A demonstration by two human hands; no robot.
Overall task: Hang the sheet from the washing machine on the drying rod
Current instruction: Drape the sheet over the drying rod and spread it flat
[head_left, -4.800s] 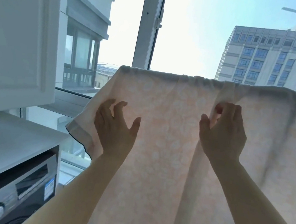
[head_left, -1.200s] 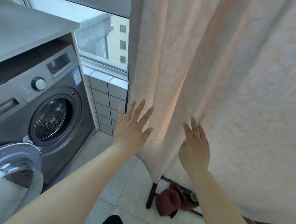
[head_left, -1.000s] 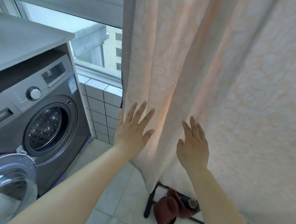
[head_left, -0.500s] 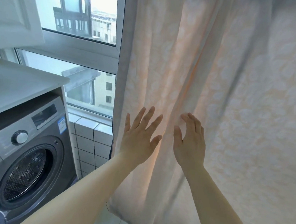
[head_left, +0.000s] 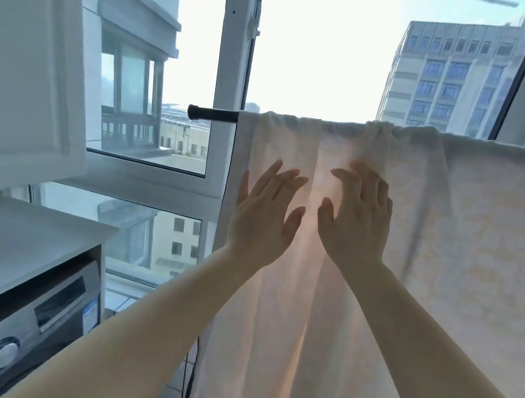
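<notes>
Both hands flat and spread, holding nothing: left hand [head_left: 264,213] and right hand [head_left: 357,215] against the sheet [head_left: 376,275], which hangs over the drying rod [head_left: 213,114]. Actual contact is hard to tell; rod mostly hidden under fabric.

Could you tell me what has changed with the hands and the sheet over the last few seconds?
The right hand, which pinched a fold near the top about five seconds ago, has let go. Both hands went down the sheet with flat fingers, then came back up; the left hand and the right now lie open just below the drying rod. The sheet stays draped over the rod, and the washing machine stays at the lower left.
</notes>
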